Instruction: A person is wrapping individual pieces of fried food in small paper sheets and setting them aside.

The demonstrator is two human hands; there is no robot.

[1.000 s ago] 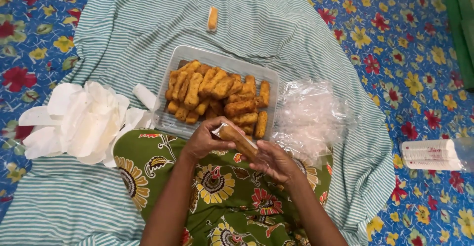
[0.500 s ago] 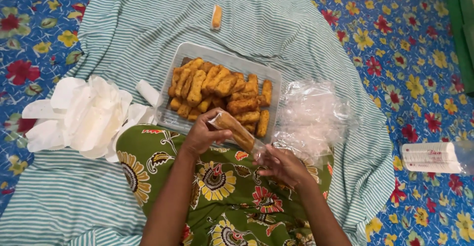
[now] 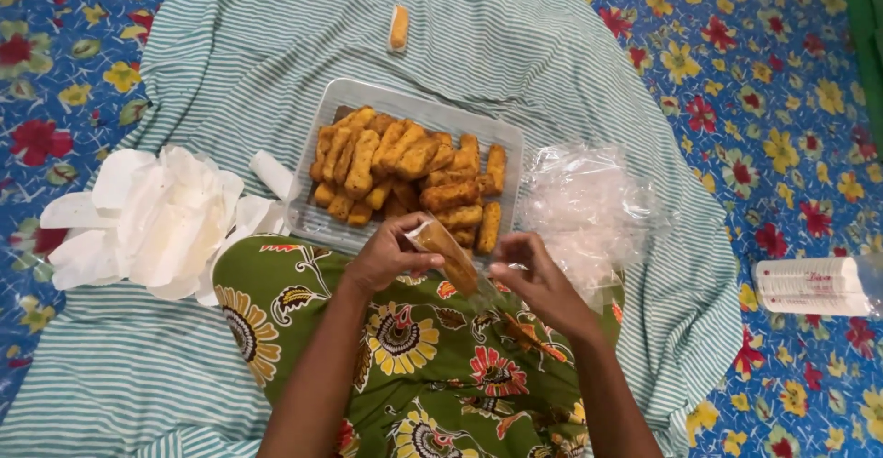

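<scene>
A clear plastic tray holds several golden breaded sticks on a green-striped cloth. Over my lap, my left hand grips one breaded stick in a thin clear wrapper. My right hand pinches the wrapper's lower end, fingers closed on the film. Both hands hover just in front of the tray's near edge.
A pile of white paper sheets lies to the left. Crumpled clear plastic bags sit right of the tray. One wrapped stick lies apart at the far end of the cloth. A stack of white cups rests on the floral mat.
The hands have shifted slightly; my right hand moved from under the stick out to its lower right end, and the stick now tilts between both hands.
</scene>
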